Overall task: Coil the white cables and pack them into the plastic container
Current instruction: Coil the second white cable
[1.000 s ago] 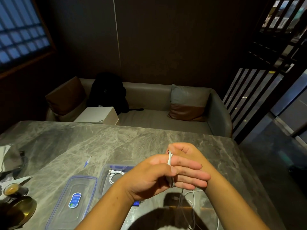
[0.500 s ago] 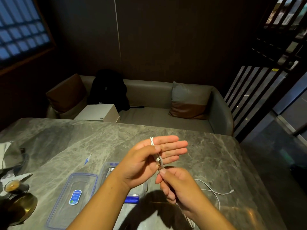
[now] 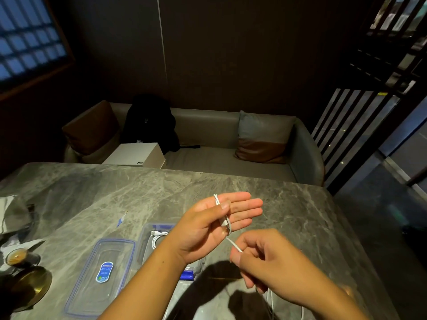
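Observation:
A thin white cable [image 3: 233, 244] is looped around the flat fingers of my left hand [image 3: 216, 224], whose thumb pins it against the palm. From there it runs down to my right hand [image 3: 265, 262], which pinches it between thumb and fingers; its loose tail [image 3: 272, 303] trails onto the table below. The clear plastic container [image 3: 145, 236] with blue clips lies under my left forearm and holds a coiled white cable [image 3: 157, 237]. Much of the container is hidden by the arm.
The container's clear lid [image 3: 101, 276] with a blue label lies to the left on the grey marble table [image 3: 138, 195]. A small cup [image 3: 17, 258] and a brass saucer [image 3: 30, 287] sit at the left edge. A sofa with a white box [image 3: 135, 155] stands behind.
My right hand has come from behind my left hand, down below it and out to the right, drawing the cable taut. My left hand opened flat with the loop around its fingers.

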Action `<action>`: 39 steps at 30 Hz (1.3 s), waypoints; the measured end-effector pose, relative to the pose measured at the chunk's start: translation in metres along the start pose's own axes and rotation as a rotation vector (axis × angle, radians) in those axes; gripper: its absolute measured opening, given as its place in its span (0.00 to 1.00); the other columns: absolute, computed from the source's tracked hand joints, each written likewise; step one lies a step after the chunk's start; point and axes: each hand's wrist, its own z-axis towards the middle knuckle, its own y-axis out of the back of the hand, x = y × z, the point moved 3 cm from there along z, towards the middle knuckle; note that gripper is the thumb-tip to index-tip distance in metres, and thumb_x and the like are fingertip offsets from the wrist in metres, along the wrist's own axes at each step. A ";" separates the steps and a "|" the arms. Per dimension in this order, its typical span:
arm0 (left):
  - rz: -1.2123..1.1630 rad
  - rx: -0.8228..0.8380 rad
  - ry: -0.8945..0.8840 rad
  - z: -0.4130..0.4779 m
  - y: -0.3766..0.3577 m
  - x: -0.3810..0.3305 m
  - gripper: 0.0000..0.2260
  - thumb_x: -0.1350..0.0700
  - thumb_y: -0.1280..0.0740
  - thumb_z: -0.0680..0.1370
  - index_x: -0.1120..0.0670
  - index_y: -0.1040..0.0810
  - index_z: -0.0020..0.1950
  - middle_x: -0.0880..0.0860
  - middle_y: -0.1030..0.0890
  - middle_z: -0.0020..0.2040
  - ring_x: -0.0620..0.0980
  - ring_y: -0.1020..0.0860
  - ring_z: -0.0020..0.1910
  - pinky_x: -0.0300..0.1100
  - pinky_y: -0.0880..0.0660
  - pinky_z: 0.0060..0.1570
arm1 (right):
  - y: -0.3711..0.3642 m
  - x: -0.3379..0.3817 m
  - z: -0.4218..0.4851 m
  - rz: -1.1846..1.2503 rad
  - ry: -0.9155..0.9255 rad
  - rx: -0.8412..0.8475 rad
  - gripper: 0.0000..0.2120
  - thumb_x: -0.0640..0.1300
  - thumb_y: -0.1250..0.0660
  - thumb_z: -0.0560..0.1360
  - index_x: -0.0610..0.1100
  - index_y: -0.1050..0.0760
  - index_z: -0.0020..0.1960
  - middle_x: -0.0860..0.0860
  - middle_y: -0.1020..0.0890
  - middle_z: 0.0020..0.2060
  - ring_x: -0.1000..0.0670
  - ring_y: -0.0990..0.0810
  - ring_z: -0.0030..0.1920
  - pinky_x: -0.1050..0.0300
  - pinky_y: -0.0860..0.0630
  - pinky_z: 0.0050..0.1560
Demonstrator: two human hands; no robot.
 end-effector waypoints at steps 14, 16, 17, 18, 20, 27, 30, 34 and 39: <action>-0.009 -0.001 0.060 -0.004 -0.015 0.015 0.14 0.65 0.48 0.84 0.66 0.24 0.61 0.62 0.19 0.52 0.55 0.20 0.53 0.47 0.25 0.59 | 0.040 0.050 -0.002 0.064 0.282 -0.088 0.11 0.36 0.34 0.79 0.38 0.20 0.39 0.50 0.25 0.23 0.58 0.29 0.25 0.70 0.32 0.29; -0.020 0.006 0.056 -0.005 -0.019 0.012 0.15 0.63 0.46 0.83 0.61 0.20 0.57 0.58 0.17 0.50 0.52 0.19 0.52 0.47 0.25 0.60 | 0.043 0.050 0.001 0.113 0.276 -0.128 0.10 0.34 0.35 0.78 0.35 0.20 0.39 0.49 0.25 0.23 0.56 0.28 0.25 0.68 0.30 0.30; -0.019 0.008 0.059 -0.006 -0.020 0.011 0.15 0.62 0.45 0.83 0.59 0.18 0.57 0.57 0.17 0.50 0.52 0.19 0.53 0.48 0.25 0.61 | 0.045 0.048 0.003 0.135 0.263 -0.148 0.09 0.33 0.35 0.78 0.33 0.21 0.39 0.48 0.25 0.23 0.55 0.28 0.25 0.67 0.29 0.30; -0.017 0.008 0.066 -0.006 -0.021 0.011 0.14 0.60 0.43 0.82 0.58 0.18 0.57 0.57 0.16 0.52 0.52 0.19 0.55 0.50 0.26 0.63 | 0.046 0.046 0.005 0.152 0.242 -0.167 0.09 0.32 0.35 0.77 0.32 0.20 0.40 0.47 0.25 0.23 0.55 0.28 0.24 0.66 0.29 0.29; -0.030 0.017 0.084 -0.008 -0.022 0.013 0.14 0.58 0.42 0.82 0.58 0.19 0.60 0.58 0.17 0.56 0.55 0.20 0.59 0.53 0.28 0.66 | 0.048 0.044 0.009 0.146 0.198 -0.203 0.09 0.32 0.35 0.77 0.33 0.19 0.40 0.46 0.25 0.23 0.54 0.29 0.24 0.64 0.30 0.27; -0.094 -0.003 0.106 -0.008 -0.014 0.018 0.17 0.60 0.43 0.82 0.68 0.28 0.67 0.66 0.21 0.62 0.65 0.23 0.64 0.57 0.28 0.66 | 0.051 0.039 0.020 0.123 0.159 -0.247 0.10 0.35 0.35 0.78 0.36 0.18 0.41 0.46 0.26 0.23 0.52 0.30 0.26 0.61 0.32 0.29; -0.074 -0.011 0.123 -0.007 -0.011 0.017 0.20 0.62 0.42 0.79 0.70 0.31 0.69 0.68 0.23 0.62 0.66 0.25 0.64 0.60 0.32 0.68 | 0.052 0.038 0.024 0.133 0.136 -0.250 0.10 0.34 0.36 0.78 0.35 0.18 0.41 0.46 0.26 0.23 0.55 0.31 0.24 0.66 0.33 0.27; -0.095 0.083 0.098 -0.007 -0.016 0.017 0.17 0.68 0.46 0.76 0.67 0.27 0.64 0.65 0.22 0.59 0.66 0.25 0.63 0.59 0.32 0.68 | 0.049 0.041 0.028 0.091 0.138 -0.206 0.10 0.36 0.36 0.78 0.37 0.17 0.41 0.48 0.25 0.22 0.55 0.29 0.25 0.63 0.32 0.29; -0.007 0.039 0.079 -0.005 -0.020 0.019 0.14 0.66 0.42 0.78 0.56 0.18 0.53 0.62 0.21 0.59 0.65 0.25 0.65 0.57 0.30 0.66 | 0.046 0.044 0.033 0.102 0.147 -0.162 0.11 0.37 0.35 0.78 0.40 0.17 0.41 0.47 0.24 0.23 0.45 0.27 0.29 0.49 0.29 0.35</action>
